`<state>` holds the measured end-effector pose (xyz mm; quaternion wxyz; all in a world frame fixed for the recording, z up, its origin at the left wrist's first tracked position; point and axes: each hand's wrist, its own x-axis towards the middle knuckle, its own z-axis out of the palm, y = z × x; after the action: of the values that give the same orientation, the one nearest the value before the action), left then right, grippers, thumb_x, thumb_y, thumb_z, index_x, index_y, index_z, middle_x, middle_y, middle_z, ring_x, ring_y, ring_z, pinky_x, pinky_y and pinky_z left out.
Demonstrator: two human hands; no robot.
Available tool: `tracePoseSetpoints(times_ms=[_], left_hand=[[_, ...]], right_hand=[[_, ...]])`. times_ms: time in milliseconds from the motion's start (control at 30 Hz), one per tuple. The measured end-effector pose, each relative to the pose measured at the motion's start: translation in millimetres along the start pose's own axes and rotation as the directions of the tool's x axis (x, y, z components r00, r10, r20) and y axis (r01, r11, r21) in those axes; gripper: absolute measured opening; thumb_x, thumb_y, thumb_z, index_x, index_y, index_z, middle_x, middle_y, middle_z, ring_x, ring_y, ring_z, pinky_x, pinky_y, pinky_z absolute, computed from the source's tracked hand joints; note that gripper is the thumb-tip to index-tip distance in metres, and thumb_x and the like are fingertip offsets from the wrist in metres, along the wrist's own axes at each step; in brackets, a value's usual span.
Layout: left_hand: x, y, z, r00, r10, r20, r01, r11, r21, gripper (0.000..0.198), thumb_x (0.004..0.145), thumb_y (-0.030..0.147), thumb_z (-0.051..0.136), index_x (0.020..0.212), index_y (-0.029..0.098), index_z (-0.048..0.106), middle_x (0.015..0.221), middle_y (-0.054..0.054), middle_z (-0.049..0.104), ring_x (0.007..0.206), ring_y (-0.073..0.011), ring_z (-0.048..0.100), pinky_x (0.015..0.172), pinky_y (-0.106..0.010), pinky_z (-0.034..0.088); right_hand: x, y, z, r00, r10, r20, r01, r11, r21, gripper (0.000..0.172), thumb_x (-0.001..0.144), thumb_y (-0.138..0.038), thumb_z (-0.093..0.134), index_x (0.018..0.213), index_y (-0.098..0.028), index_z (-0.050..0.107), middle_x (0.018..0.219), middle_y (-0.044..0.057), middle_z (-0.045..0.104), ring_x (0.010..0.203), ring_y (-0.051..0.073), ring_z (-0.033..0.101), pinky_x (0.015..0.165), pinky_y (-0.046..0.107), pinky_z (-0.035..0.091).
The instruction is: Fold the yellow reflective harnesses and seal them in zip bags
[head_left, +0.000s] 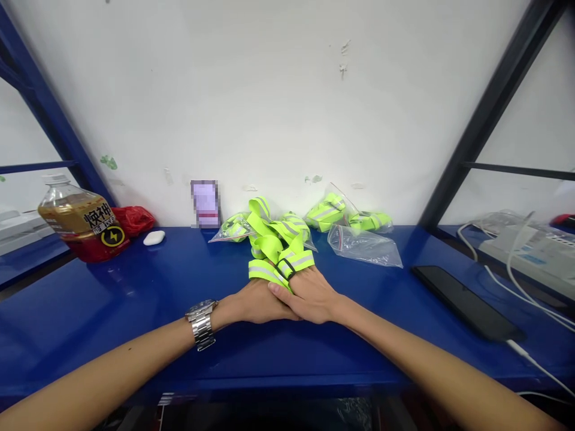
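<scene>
Your left wrist wears a metal watch [202, 323]. At the centre of the frame, on a blue shelf [135, 287], your right hand [311, 296] overlaps your left hand [255, 303]. Their fingertips are hidden under neon yellow straps [278, 251], so grip cannot be told. Beyond them, right of centre, lies a clear bag [363, 245].

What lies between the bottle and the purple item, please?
Between bottle and purple item, the head view shows a red bag and a small white case.
</scene>
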<state>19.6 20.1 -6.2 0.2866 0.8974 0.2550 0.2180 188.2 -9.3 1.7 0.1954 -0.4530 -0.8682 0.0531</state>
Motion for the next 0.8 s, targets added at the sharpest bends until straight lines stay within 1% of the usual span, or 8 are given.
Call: tracePoseSetpoints(times_ms=[100, 167, 233, 333, 400, 467, 633, 800], left_hand=[[-1.3, -0.9, -14.9, 0.996, -0.058, 0.063, 0.055, 0.997, 0.050, 0.029, 0.071, 0.050, 0.072, 0.078, 0.022, 0.071, 0.065, 0.001, 0.063, 0.055, -0.0148, 0.054, 0.048, -0.023, 0.035], [-3.3, 0.3, -24.7, 0.994, -0.052, 0.094, 0.051, 0.999, 0.020, 0.034, 0.072, 0.051, 0.072, 0.084, 0.019, 0.069, 0.068, 0.001, 0.061, 0.056, -0.0138, 0.051, 0.048, -0.022, 0.035], [-5.9, 2.5, -29.1, 0.997, -0.009, 0.081, 0.009, 1.000, -0.002, 0.034, 0.078, 0.049, 0.067, 0.090, 0.018, 0.068, 0.077, -0.001, 0.062, 0.065, -0.0146, 0.053, 0.055, -0.023, 0.041], [-7.1, 2.9, -22.7, 0.999, 0.046, 0.027, -0.048, 0.997, 0.062, 0.029, 0.090, 0.043, 0.054, 0.088, 0.016, 0.067, 0.085, -0.005, 0.064, 0.079, -0.0167, 0.056, 0.072, -0.026, 0.044], [-4.9, -1.1, -13.7, 0.999, 0.030, -0.013, -0.028, 0.989, 0.144, 0.030, 0.094, 0.036, 0.047, 0.082, 0.015, 0.065, 0.082, -0.005, 0.063, 0.077, -0.0163, 0.055, 0.074, -0.028, 0.043], [-1.0, -7.7, -5.7, 0.999, -0.012, -0.045, 0.021, 0.979, 0.200, 0.028, 0.093, 0.027, 0.044, 0.074, 0.015, 0.060, 0.075, -0.004, 0.060, 0.067, -0.0144, 0.050, 0.067, -0.027, 0.041], [6.0, -18.4, 1.8, 0.989, -0.084, -0.122, 0.105, 0.977, 0.183, 0.016, 0.081, 0.016, 0.049, 0.067, 0.015, 0.058, 0.069, -0.001, 0.058, 0.062, -0.0123, 0.048, 0.061, -0.025, 0.040], [6.5, -9.4, 0.5, 0.925, -0.242, -0.294, 0.286, 0.951, 0.116, 0.014, 0.075, 0.021, 0.059, 0.064, 0.013, 0.061, 0.061, 0.000, 0.059, 0.057, -0.0117, 0.051, 0.053, -0.022, 0.037]], right_hand=[[1.1, 2.6, 1.8, 0.998, 0.020, -0.052, -0.018, 0.999, 0.037, 0.054, 0.100, -0.051, 0.021, 0.106, -0.015, 0.061, 0.113, 0.014, 0.065, 0.107, 0.026, 0.056, 0.096, 0.042, 0.039], [1.8, 5.5, 3.6, 0.995, 0.044, -0.092, -0.038, 0.997, 0.071, 0.050, 0.102, -0.045, 0.021, 0.103, -0.016, 0.061, 0.107, 0.012, 0.066, 0.102, 0.023, 0.057, 0.094, 0.039, 0.040], [2.5, 8.5, 5.7, 0.993, 0.078, -0.092, -0.071, 0.994, 0.081, 0.048, 0.103, -0.040, 0.019, 0.099, -0.016, 0.060, 0.095, 0.009, 0.067, 0.094, 0.021, 0.059, 0.090, 0.036, 0.042], [3.2, 10.4, 7.7, 0.994, 0.089, -0.057, -0.085, 0.994, 0.069, 0.049, 0.103, -0.037, 0.015, 0.097, -0.015, 0.059, 0.085, 0.008, 0.066, 0.088, 0.020, 0.059, 0.086, 0.035, 0.043], [3.1, 9.6, 7.8, 0.996, 0.074, -0.059, -0.070, 0.995, 0.067, 0.050, 0.103, -0.038, 0.014, 0.100, -0.015, 0.058, 0.095, 0.010, 0.066, 0.095, 0.021, 0.059, 0.091, 0.036, 0.041], [2.2, 7.9, 7.0, 0.996, 0.056, -0.066, -0.053, 0.997, 0.056, 0.052, 0.103, -0.044, 0.015, 0.104, -0.015, 0.058, 0.110, 0.012, 0.064, 0.108, 0.023, 0.055, 0.098, 0.038, 0.037], [0.3, 5.4, 4.6, 0.999, 0.036, -0.013, -0.035, 0.999, 0.018, 0.054, 0.100, -0.052, 0.018, 0.116, -0.017, 0.055, 0.129, 0.013, 0.055, 0.123, 0.027, 0.045, 0.104, 0.045, 0.031], [3.0, 5.1, 7.4, 0.999, 0.048, 0.002, -0.047, 0.997, -0.054, 0.056, 0.102, -0.044, 0.012, 0.122, -0.012, 0.053, 0.133, 0.018, 0.053, 0.130, 0.029, 0.039, 0.107, 0.047, 0.027]])
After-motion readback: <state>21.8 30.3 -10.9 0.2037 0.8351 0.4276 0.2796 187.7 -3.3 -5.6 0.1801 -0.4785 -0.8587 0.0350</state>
